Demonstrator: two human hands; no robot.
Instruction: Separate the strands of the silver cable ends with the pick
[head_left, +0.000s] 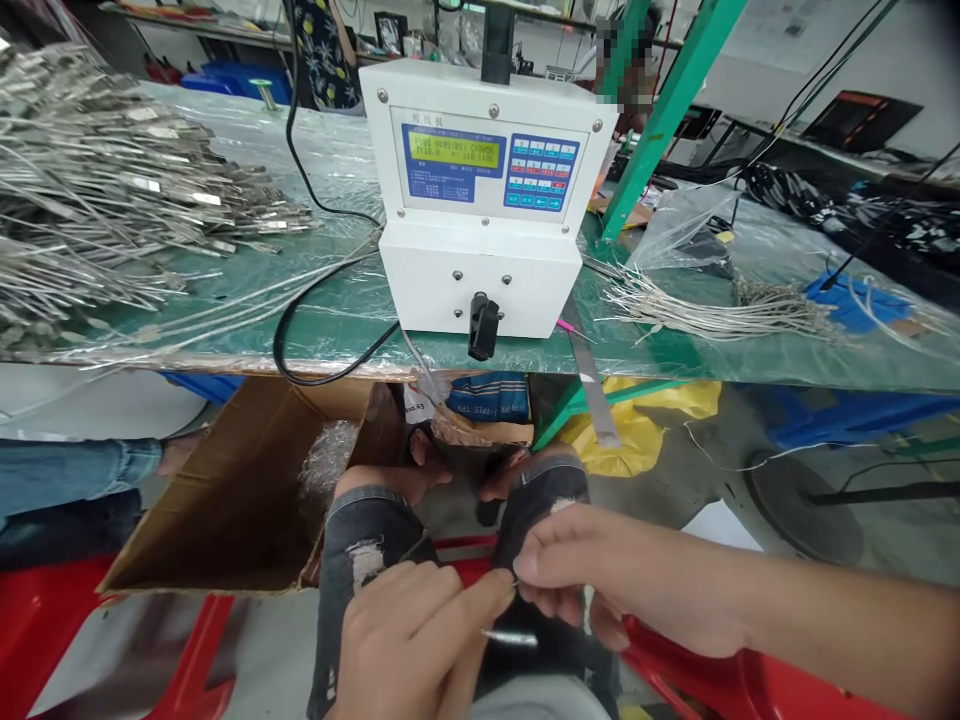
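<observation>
My left hand [427, 630] is closed in a pinch above my lap, its fingertips meeting those of my right hand [570, 565]. Between the two pinches runs a thin wire [515, 582], mostly hidden by the fingers. A pale, shiny strand [510, 637] sticks out from under my left hand; whether it belongs to the same wire I cannot tell. Beyond my knees, on the bench, stands a white wire-twisting machine [480, 270] with a lit display, a keypad and a black chuck [483, 326] at its front. Neither hand touches it.
A large pile of silvery cables [127, 170] covers the bench's left side. Another cable bundle [712, 305] lies right of the machine. A steel ruler [592, 385] overhangs the edge. Below are an open cardboard box [225, 500] and a yellow bag [619, 440]. A green post [667, 110] rises behind.
</observation>
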